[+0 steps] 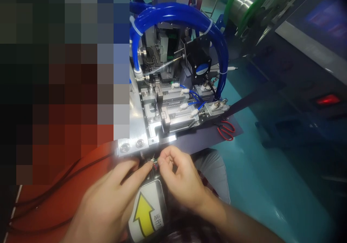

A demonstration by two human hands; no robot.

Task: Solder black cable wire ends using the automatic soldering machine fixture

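Fingers of left hand, right hand pinch wires.

The left hand and right hand crowd the narrow gap under the machine's front edge. Their fingertips pinch together on a small part, perhaps wire ends, just below the plate. Straight up is blocked by that plate and the cylinders behind it. A blue hose arches over the block, and a fan juts out on its right. Scissors lie on the dark base, well right of the right hand. Past the base edge there is open room over the floor. On the left, black cables cross the red surface. An arrow label sits just below the hands.
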